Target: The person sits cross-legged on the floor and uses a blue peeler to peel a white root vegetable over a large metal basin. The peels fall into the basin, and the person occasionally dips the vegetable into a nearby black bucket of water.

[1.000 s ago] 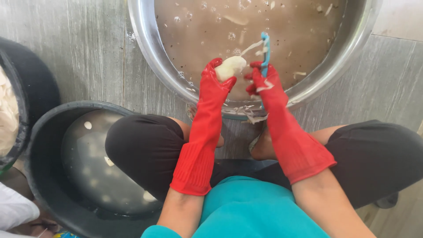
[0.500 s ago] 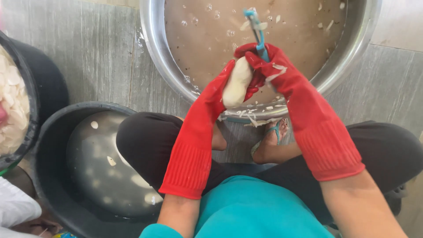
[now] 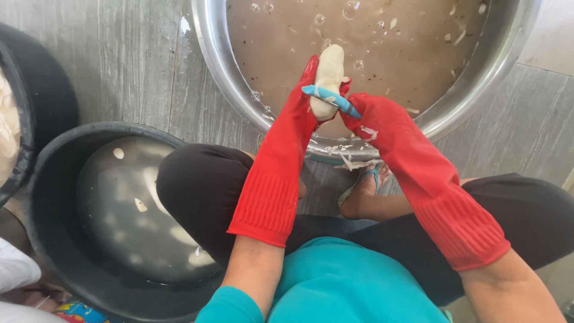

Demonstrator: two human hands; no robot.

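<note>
The left hand, in a red glove, was closed around a pale peeled root in the upper centre of the frame, above the murky water of the steel basin. The root's long axis ran nearly vertical in the frame, upper end pointing away from the person. The right hand, also gloved, was closed on a blue peeler just right of the root. The peeler lay across the root's lower half, roughly perpendicular to its long axis and touching it. The left hand gripped from the left side and behind; the right side of the root faced the peeler. Peelings hung on the near rim. A black tub of water stood at lower left.
</note>
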